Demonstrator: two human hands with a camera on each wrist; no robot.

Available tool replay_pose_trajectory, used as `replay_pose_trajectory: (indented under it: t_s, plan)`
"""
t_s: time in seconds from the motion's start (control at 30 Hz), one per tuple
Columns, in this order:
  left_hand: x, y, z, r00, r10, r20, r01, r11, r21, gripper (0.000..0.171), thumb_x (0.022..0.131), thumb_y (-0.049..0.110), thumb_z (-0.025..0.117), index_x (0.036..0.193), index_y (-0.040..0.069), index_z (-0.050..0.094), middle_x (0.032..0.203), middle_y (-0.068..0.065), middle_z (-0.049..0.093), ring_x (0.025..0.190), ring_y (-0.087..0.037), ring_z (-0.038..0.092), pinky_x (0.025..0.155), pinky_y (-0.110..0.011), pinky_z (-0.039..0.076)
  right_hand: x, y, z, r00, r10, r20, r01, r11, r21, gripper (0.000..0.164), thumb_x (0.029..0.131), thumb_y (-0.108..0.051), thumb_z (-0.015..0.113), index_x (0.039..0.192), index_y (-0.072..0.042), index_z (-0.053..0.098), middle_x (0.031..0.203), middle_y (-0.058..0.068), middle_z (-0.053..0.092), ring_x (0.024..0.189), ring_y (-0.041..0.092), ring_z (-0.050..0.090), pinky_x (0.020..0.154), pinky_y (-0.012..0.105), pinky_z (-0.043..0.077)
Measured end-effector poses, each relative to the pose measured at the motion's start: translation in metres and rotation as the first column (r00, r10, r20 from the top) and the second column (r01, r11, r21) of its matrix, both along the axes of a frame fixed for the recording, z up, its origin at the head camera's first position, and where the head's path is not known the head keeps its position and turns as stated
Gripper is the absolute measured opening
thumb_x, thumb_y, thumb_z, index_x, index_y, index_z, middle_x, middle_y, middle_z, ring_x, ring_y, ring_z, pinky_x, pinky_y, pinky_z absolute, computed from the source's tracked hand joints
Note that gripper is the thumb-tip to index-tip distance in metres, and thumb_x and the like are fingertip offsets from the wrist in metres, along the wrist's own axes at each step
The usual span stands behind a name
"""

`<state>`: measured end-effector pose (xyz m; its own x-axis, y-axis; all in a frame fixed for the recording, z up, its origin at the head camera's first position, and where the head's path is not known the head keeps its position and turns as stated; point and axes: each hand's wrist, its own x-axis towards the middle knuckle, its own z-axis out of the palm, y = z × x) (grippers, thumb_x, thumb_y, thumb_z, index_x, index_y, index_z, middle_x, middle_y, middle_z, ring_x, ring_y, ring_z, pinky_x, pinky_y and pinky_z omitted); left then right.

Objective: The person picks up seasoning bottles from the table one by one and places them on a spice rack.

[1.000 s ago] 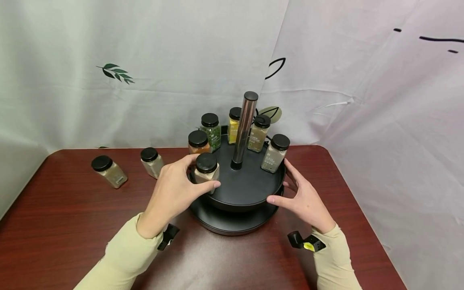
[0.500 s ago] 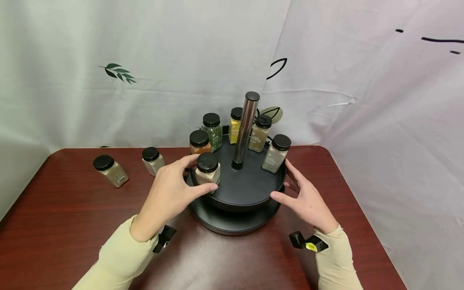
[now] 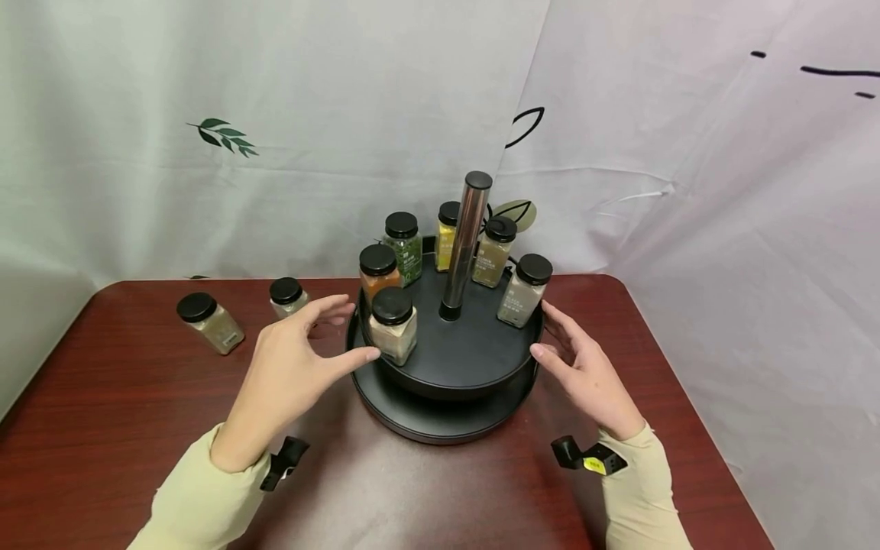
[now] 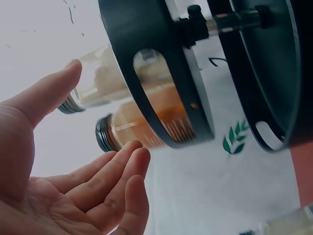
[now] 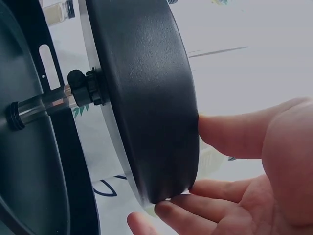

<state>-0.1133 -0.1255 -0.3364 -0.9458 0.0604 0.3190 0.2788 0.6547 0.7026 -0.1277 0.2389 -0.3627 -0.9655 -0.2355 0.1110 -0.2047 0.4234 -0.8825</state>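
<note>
A pale spice jar (image 3: 393, 334) with a black lid stands on the near left of the upper tier of a black two-tier turntable rack (image 3: 454, 367). My left hand (image 3: 278, 382) is apart from that jar, thumb and fingers spread with nothing between them. In the left wrist view an orange spice jar (image 4: 142, 122) sits beyond the fingertips. My right hand (image 3: 584, 374) rests its thumb and fingertips against the upper tier's right rim, below a grey spice jar (image 3: 521, 298). In the right wrist view the thumb (image 5: 234, 134) meets the rim's edge, with the fingers lower on the wall.
Two spice jars lie left of the rack: one lying tilted (image 3: 213, 325), another (image 3: 287, 298) partly behind my left hand. Green (image 3: 406, 256), yellow (image 3: 445, 244) and tan jars (image 3: 490, 256) stand at the tier's back. A central post (image 3: 466, 244) rises through it. White cloth (image 3: 344, 137) hangs behind.
My left hand lets go of the pale jar and draws back to the left. My right thumb slides back along the rim toward its fingers. The jars on the rack hold their places.
</note>
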Motion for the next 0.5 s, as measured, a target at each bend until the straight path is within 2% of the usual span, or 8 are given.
replay_pose_trajectory:
  t_s: [0.17,0.3,0.5]
  plan:
    - [0.000,-0.014,-0.007,0.999,0.051,0.010,-0.051,0.999,-0.004,0.071,0.077,0.047,0.087,0.134,0.012,0.063,0.117,-0.001,0.071,0.102,-0.023,0.068,0.088,-0.041,0.052,0.000,0.000,0.001,1.000,-0.020,0.018,0.021,1.000,-0.017,0.068,0.099,-0.013,0.065,0.157,-0.008,0.030,0.161,0.012,0.031,0.141,0.032,0.042,0.103,0.022,0.044]
    - [0.000,-0.024,-0.013,0.996,0.089,0.001,-0.089,0.996,-0.014,0.070,0.078,0.045,0.086,0.134,0.011,0.063,0.116,-0.002,0.072,0.099,-0.023,0.068,0.085,-0.031,0.049,-0.002,0.001,0.000,1.000,-0.016,0.021,0.017,0.999,-0.028,0.073,0.097,-0.011,0.068,0.158,-0.009,0.028,0.162,0.009,0.030,0.143,0.032,0.038,0.106,0.030,0.044]
    - [0.003,-0.039,-0.021,0.990,0.138,0.003,-0.138,0.990,-0.025,0.069,0.078,0.043,0.087,0.135,0.010,0.063,0.114,-0.005,0.072,0.098,-0.023,0.067,0.080,-0.021,0.045,-0.003,0.002,-0.003,0.999,-0.005,0.037,0.006,1.000,-0.027,0.084,0.093,-0.013,0.074,0.160,-0.013,0.023,0.162,0.008,0.028,0.146,0.029,0.034,0.105,0.028,0.044]
